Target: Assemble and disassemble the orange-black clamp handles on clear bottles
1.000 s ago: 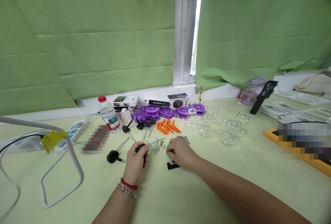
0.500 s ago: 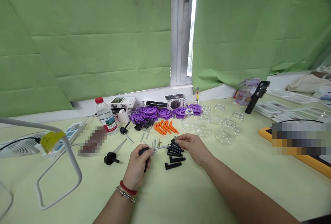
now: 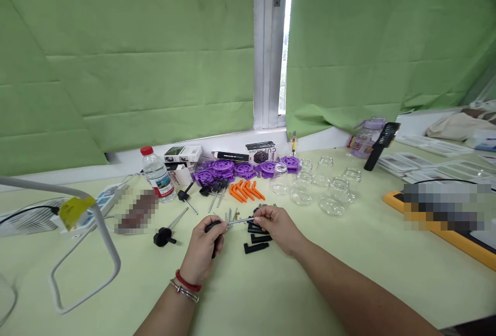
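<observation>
My left hand [image 3: 207, 243] is closed around a black end piece [image 3: 213, 226] from which a thin metal rod [image 3: 242, 220] runs to the right. At the rod's far end my right hand [image 3: 277, 227] pinches with thumb and forefinger; whether a small part is between them is hidden. Just below the right fingers lie several black L-shaped handles [image 3: 256, 247]. Loose metal rods [image 3: 231, 214] and tiny brass-coloured bits lie behind the held rod. Small metal parts [image 3: 263, 205] show past the right knuckles.
Orange bent pieces [image 3: 247, 191], purple wheels [image 3: 223, 166] and clear glass jars [image 3: 332, 204] stand farther back. To the left are a water bottle [image 3: 155, 173], a black knob with a rod [image 3: 164, 236] and a grey bent frame [image 3: 110, 245]. An orange-edged device [image 3: 437, 226] lies right.
My right hand has moved from the small metal parts by the black handles, left and slightly down, to the tip of the rod. My left hand keeps its hold. The view shifted slightly.
</observation>
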Action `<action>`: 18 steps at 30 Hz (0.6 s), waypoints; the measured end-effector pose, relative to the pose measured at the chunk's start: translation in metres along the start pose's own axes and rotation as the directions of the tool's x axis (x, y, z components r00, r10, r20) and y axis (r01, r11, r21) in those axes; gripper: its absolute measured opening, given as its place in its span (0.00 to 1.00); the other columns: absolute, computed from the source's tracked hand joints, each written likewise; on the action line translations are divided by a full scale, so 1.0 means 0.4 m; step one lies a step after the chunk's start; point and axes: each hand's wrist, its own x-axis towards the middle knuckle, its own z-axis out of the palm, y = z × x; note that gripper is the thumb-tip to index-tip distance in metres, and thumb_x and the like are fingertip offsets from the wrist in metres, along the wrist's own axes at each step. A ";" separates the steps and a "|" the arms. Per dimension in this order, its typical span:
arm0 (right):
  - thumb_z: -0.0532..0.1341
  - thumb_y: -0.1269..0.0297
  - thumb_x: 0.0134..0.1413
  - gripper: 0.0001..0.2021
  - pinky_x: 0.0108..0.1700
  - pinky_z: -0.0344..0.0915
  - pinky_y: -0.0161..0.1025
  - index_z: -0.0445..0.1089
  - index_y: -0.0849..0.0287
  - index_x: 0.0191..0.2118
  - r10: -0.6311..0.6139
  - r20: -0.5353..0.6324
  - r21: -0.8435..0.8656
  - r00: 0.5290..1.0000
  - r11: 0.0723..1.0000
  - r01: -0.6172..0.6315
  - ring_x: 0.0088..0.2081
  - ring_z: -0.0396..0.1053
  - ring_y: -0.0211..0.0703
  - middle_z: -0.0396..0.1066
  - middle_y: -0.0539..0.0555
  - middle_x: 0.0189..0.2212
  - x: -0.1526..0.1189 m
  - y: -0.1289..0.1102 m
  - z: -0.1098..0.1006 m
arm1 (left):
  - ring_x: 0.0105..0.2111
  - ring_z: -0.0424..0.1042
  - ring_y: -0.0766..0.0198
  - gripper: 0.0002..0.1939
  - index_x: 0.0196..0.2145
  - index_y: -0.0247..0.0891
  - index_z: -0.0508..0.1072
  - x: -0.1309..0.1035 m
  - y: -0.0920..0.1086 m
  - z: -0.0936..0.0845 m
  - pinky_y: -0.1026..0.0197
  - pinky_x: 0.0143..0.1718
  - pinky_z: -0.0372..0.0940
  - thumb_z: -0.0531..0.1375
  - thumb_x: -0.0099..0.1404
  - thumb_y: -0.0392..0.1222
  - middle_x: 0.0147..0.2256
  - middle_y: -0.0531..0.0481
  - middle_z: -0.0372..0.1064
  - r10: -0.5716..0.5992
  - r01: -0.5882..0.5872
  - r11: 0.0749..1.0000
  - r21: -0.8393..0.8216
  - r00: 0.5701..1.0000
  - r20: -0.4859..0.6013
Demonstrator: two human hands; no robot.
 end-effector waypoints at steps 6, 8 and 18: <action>0.60 0.61 0.45 0.08 0.31 0.57 0.34 0.69 0.60 0.30 -0.046 0.019 -0.087 0.999 0.995 0.047 0.26 0.59 0.35 0.65 0.48 0.24 0.004 -0.005 0.003 | 0.14 0.55 0.75 0.11 0.28 0.37 0.64 -0.001 0.004 0.004 0.69 0.13 0.47 0.61 0.53 0.46 0.21 0.57 0.61 0.006 -0.006 1.000 -0.014 1.000 -0.007; 0.60 0.61 0.46 0.08 0.32 0.57 0.34 0.68 0.60 0.29 -0.060 0.015 -0.101 0.998 0.993 0.062 0.27 0.59 0.36 0.65 0.48 0.24 0.007 -0.004 0.004 | 0.14 0.55 0.75 0.11 0.28 0.37 0.64 -0.001 0.007 0.006 0.70 0.12 0.46 0.61 0.53 0.46 0.21 0.58 0.61 0.007 -0.007 1.000 -0.026 1.000 -0.017; 0.54 0.60 0.50 0.08 0.32 0.58 0.36 0.66 0.57 0.27 -0.206 0.009 -0.342 0.978 0.919 0.197 0.28 0.60 0.39 0.64 0.48 0.23 0.019 0.016 0.007 | 0.14 0.56 0.75 0.12 0.27 0.38 0.63 0.004 -0.002 0.000 0.70 0.13 0.47 0.61 0.53 0.47 0.22 0.58 0.61 0.013 -0.013 0.998 -0.059 1.000 -0.005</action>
